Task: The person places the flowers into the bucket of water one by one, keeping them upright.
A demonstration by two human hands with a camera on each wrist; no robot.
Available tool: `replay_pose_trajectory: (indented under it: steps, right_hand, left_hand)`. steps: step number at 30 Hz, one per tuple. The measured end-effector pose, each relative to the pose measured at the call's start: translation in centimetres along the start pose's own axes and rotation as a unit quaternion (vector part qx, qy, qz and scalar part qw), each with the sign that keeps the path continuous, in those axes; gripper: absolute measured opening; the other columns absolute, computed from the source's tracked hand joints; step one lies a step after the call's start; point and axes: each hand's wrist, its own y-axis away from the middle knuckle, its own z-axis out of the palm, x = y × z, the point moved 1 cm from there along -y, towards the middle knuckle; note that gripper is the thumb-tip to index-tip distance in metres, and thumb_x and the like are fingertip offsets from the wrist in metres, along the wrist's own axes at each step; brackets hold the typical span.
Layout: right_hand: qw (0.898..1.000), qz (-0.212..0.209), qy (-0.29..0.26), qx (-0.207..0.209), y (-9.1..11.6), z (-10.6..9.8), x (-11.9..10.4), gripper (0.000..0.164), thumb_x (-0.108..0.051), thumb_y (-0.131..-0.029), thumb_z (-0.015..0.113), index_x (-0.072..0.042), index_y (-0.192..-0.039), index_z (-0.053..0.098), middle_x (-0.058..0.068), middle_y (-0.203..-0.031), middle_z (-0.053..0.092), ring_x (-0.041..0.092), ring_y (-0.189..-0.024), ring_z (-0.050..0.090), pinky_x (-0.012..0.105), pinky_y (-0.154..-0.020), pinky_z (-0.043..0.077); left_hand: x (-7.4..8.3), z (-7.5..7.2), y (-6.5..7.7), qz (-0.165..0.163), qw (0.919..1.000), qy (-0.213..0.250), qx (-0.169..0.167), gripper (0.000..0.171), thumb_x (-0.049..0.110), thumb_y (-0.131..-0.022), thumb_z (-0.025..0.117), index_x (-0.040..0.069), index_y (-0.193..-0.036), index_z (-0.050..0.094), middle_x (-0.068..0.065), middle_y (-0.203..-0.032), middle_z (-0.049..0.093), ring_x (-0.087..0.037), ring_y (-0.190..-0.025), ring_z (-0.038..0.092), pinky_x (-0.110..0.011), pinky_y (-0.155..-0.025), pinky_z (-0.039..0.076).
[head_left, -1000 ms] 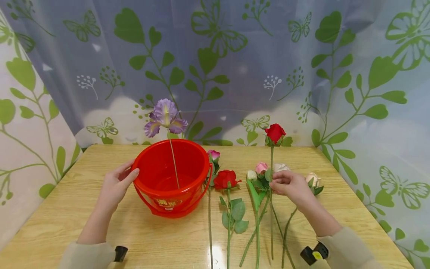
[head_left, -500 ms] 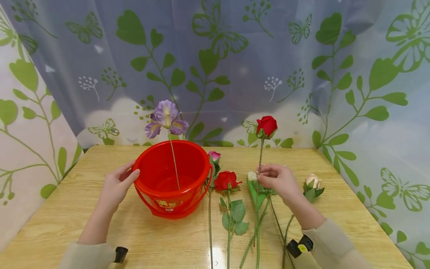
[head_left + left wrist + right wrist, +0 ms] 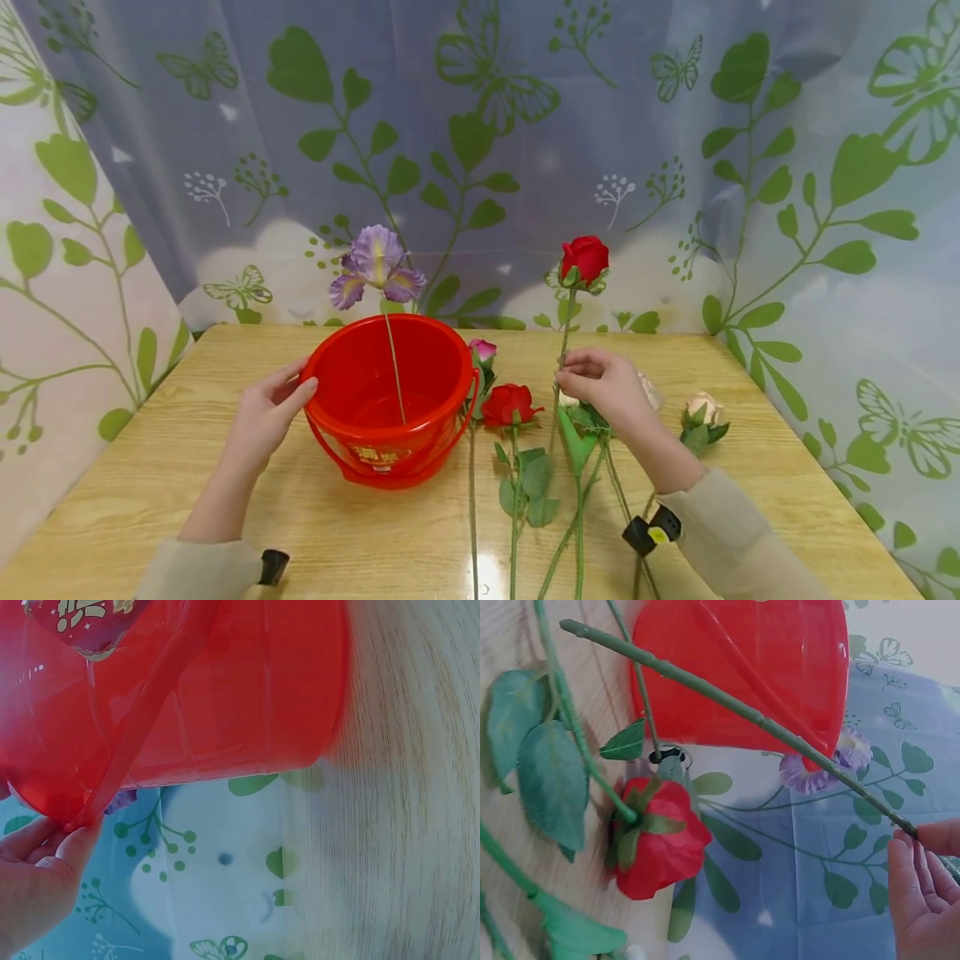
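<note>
My left hand (image 3: 264, 408) grips the left rim of a red plastic bucket (image 3: 390, 454), thumb over the edge; the left wrist view shows the fingers right at the rim by the handle. A purple iris (image 3: 377, 262) stands in the bucket, its stem leaning against nothing visible but the inside. My right hand (image 3: 611, 392) pinches the stem of a red rose (image 3: 585, 260), held upright above the table to the right of the bucket. In the right wrist view the stem (image 3: 739, 716) slants down past the bucket, its lower end free.
Between bucket and right hand lie a second red rose (image 3: 512, 405), a magenta rose (image 3: 483, 350) and a green-leaved flower (image 3: 577, 446). A cream rose (image 3: 703, 408) lies farther right. A patterned curtain (image 3: 525, 183) hangs behind the wooden table (image 3: 360, 542).
My right hand has lifted the red rose and moved it left toward the bucket, its bloom tilting right over the stem. The left hand stays on the bucket rim.
</note>
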Motion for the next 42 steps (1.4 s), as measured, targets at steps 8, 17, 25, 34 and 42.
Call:
replay_pose_trajectory:
  steps: [8, 17, 25, 34, 42]
  right_hand:
    - [0.998, -0.038, -0.045, 0.013, -0.6, 0.8, -1.4, 0.026, -0.002, -0.081, 0.061, 0.009, -0.104, 0.053, 0.003, -0.084, 0.058, 0.011, -0.078, 0.058, 0.027, -0.073, 0.050]
    - [0.994, -0.094, -0.050, 0.020, -1.3, 1.0, -3.2, 0.026, -0.001, -0.082, 0.060, 0.010, -0.104, 0.054, 0.003, -0.083, 0.059, 0.011, -0.076, 0.059, 0.030, -0.074, 0.050]
    - [0.991, -0.116, -0.061, 0.037, -1.3, 0.7, -5.5, 0.024, -0.005, -0.081, 0.063, 0.006, -0.101, 0.055, 0.002, -0.081, 0.059, 0.012, -0.075, 0.059, 0.028, -0.074, 0.049]
    - [0.978, -0.151, -0.129, 0.069, -1.2, 0.5, -8.3, 0.016, -0.001, -0.079, 0.063, 0.003, -0.094, 0.057, 0.001, -0.078, 0.060, 0.013, -0.072, 0.059, 0.027, -0.071, 0.050]
    - [0.954, -0.205, -0.192, 0.107, -1.4, 0.5, -10.7, 0.011, 0.005, -0.079, 0.061, -0.004, -0.084, 0.061, 0.001, -0.077, 0.062, 0.013, -0.069, 0.060, 0.025, -0.068, 0.051]
  left_hand:
    - [0.1, -0.1, 0.0, -0.006, 1.0000, 0.003, -0.005, 0.051, 0.025, -0.089, 0.053, -0.005, -0.129, 0.041, -0.023, -0.124, 0.047, -0.021, -0.106, 0.050, -0.015, -0.077, 0.043]
    - [-0.2, -0.1, -0.2, -0.004, 1.0000, 0.009, 0.001, 0.050, 0.024, -0.089, 0.054, -0.004, -0.129, 0.042, -0.021, -0.124, 0.047, -0.028, -0.107, 0.049, -0.019, -0.079, 0.044]
    - [-0.1, -0.2, -0.1, -0.016, 0.9997, 0.016, -0.009, 0.051, 0.023, -0.090, 0.052, -0.004, -0.130, 0.039, -0.022, -0.126, 0.045, -0.032, -0.110, 0.045, -0.015, -0.078, 0.042]
    - [-0.1, -0.1, -0.2, -0.016, 0.9997, 0.016, -0.007, 0.052, 0.024, -0.089, 0.053, -0.005, -0.130, 0.039, -0.022, -0.125, 0.045, -0.032, -0.110, 0.046, -0.016, -0.079, 0.042]
    - [-0.2, -0.1, -0.1, -0.005, 0.9997, 0.022, -0.003, 0.050, 0.020, -0.089, 0.053, -0.006, -0.129, 0.040, -0.023, -0.124, 0.046, -0.012, -0.103, 0.051, -0.013, -0.077, 0.042]
